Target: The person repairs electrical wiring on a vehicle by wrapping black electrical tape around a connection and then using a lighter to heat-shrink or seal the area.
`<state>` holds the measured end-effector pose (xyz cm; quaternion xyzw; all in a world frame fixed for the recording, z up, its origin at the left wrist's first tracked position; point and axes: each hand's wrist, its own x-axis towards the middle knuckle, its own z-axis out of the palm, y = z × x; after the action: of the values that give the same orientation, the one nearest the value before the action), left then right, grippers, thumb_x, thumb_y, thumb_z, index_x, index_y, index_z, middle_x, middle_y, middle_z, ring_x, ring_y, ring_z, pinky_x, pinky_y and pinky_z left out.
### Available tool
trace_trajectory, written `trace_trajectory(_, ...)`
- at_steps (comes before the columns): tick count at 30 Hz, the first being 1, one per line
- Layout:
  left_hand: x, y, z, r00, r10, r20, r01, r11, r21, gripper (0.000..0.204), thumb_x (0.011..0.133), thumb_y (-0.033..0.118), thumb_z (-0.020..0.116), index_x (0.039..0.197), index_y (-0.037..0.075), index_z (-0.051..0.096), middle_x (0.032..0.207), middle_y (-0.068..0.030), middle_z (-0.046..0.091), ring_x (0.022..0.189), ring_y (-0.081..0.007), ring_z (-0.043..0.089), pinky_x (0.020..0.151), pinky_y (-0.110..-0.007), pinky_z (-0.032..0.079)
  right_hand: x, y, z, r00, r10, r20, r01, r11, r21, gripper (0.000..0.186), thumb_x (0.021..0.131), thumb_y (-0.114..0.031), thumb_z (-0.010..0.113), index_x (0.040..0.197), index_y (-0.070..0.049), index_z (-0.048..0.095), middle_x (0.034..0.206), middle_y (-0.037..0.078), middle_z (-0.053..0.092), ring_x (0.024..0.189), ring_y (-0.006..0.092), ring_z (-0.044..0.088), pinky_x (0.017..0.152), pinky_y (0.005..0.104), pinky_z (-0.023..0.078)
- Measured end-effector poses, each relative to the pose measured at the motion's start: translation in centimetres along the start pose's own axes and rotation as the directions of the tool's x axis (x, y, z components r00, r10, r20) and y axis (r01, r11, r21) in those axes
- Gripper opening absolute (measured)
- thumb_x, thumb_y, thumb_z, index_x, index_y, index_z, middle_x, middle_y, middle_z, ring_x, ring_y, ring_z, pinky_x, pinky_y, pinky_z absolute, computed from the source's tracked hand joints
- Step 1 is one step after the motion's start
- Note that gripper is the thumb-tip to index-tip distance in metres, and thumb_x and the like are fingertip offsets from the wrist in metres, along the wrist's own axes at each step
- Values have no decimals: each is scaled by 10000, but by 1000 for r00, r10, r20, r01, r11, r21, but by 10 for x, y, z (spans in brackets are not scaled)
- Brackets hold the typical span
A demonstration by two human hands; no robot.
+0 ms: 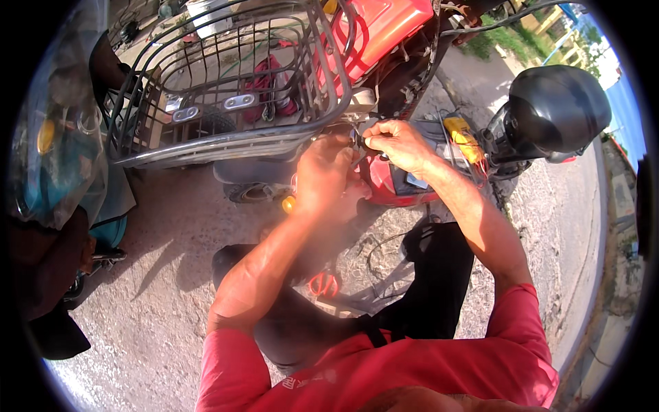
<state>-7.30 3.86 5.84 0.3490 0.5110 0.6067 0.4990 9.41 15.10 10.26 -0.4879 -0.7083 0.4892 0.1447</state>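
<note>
In the gap between a metal wire basket and a red plastic body panel of a red vehicle, my two hands work close together. My right hand is closed in a pinch on a small dark part, too small to name. Beside it, my left hand has its fingers bent around the same spot, and what they hold is hidden. A yellow multimeter with wires lies on the vehicle to the right of my right hand.
A rounded black seat-like piece stands at the right. Beyond the basket is a glossy red panel. An orange-handled tool lies on the rough ground between my legs. Another vehicle with a clear plastic sheet is at the left.
</note>
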Motion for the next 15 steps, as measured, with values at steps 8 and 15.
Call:
trace_trajectory(8,-3,5,1,1000,-10,25,9,999,35,368,1004,92,626,1325,-77,566,1003,-147,763,635,-149,691,592,-283,565,-3,-15,3,991,-135,20,136,970,-201,274,969,-173,691,1169,8,740,1016,22,744,923,102,673,829,282,548)
trace_trajectory(15,-10,18,2,998,-37,46,36,999,23,431,999,125,640,1348,-108,544,986,-150,764,635,-147,689,590,-284,560,-2,-23,2,995,28,94,-27,1000,-9,309,984,-216,696,1233,-38,736,1033,23,742,953,115,673,832,307,551)
